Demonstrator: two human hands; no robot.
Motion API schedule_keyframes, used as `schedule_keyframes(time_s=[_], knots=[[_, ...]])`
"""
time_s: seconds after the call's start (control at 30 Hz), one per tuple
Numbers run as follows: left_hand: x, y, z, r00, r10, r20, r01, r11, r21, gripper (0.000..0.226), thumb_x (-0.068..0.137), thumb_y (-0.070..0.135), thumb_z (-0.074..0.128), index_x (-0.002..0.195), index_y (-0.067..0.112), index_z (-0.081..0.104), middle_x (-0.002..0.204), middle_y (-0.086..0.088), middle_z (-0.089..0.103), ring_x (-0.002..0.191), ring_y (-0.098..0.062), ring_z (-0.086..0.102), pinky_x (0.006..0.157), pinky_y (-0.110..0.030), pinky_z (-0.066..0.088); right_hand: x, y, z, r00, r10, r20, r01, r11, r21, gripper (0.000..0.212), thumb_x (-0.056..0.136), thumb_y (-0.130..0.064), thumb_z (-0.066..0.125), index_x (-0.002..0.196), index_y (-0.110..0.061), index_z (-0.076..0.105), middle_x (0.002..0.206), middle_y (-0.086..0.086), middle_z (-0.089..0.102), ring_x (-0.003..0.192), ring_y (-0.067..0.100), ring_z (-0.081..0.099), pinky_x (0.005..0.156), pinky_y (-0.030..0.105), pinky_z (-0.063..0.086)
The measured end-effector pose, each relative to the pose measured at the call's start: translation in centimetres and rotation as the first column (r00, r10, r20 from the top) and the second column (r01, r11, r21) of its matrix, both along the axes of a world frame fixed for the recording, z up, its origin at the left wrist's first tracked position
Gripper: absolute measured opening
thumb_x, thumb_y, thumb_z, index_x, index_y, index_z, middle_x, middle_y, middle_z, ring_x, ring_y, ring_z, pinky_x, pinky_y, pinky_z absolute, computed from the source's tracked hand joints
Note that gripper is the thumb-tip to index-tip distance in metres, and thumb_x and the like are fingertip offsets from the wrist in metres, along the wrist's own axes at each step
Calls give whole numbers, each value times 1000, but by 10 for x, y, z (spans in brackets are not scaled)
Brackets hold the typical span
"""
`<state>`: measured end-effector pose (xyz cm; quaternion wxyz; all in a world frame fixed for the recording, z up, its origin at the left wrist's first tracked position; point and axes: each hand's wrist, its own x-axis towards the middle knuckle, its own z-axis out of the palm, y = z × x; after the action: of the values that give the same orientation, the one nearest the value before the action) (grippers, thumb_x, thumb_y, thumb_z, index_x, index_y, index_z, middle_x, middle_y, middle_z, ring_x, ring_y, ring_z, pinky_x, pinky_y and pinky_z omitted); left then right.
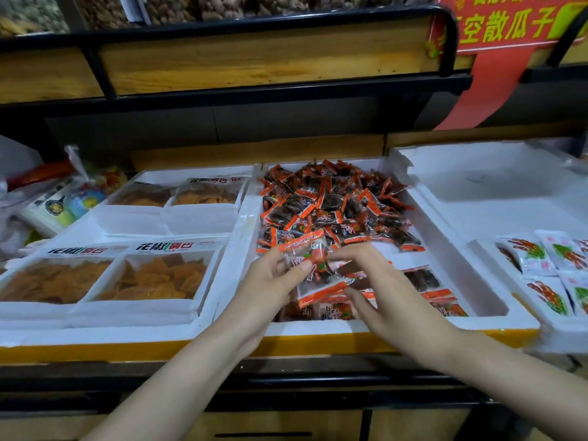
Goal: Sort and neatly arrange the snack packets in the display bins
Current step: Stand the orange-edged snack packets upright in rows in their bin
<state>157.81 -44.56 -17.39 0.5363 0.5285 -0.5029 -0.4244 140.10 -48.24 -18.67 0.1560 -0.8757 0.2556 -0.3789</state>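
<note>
A white foam bin [445,230] in the middle holds a loose heap of small orange-edged snack packets [334,205] at its back. Over the bin's front part, my left hand [270,281] and my right hand [381,288] both hold a small bunch of those packets [318,268], fingers curled round it from either side. A few packets lie in a row [423,281] along the front right of the bin, partly hidden by my right hand.
Left of the bin lie boxed trays of orange crisps [152,275]. A white bin [496,186] stands at the right, with white sachets [553,268] in front of it. A wooden shelf [254,58] overhangs at the back. A yellow ledge [127,350] runs along the front.
</note>
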Motion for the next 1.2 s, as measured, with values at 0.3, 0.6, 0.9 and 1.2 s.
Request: schedule_keyframes(time_s=[0.3, 0.6, 0.9, 1.2], knots=[[-19, -18, -1, 927, -12, 374, 75, 985, -154, 26, 82, 9, 73, 89, 27, 56, 81, 3, 66, 71, -8, 66, 68, -22, 55, -8, -24, 22, 993, -102, 60, 74, 930, 359, 12, 80, -29, 72, 81, -20, 65, 77, 11, 69, 70, 27, 63, 70, 45, 50], [-13, -38, 8, 959, -2, 283, 57, 981, -186, 15, 78, 9, 76, 85, 17, 65, 79, 3, 68, 77, -12, 66, 72, -19, 53, -22, -34, 18, 968, -152, 201, 16, 832, 554, 27, 78, -12, 73, 93, -19, 52, 76, 6, 68, 64, 16, 66, 57, 24, 53], [-24, -55, 7, 846, -53, 531, 222, 940, -259, 14, 87, 16, 68, 89, 29, 64, 84, 8, 65, 76, -4, 60, 71, -17, 51, -13, -35, 12, 983, -136, -126, 161, 963, 218, 19, 88, -34, 61, 70, -30, 55, 57, -16, 56, 56, -2, 49, 52, 15, 35], [35, -59, -24, 374, -445, 814, 374, 875, 307, 42, 92, 22, 63, 132, 20, 52, 123, 13, 50, 116, 0, 44, 93, -2, 31, -12, -79, -12, 967, -256, -11, 200, 728, 656, 30, 87, -27, 65, 75, -8, 45, 58, 6, 34, 55, 17, 34, 53, 22, 32]])
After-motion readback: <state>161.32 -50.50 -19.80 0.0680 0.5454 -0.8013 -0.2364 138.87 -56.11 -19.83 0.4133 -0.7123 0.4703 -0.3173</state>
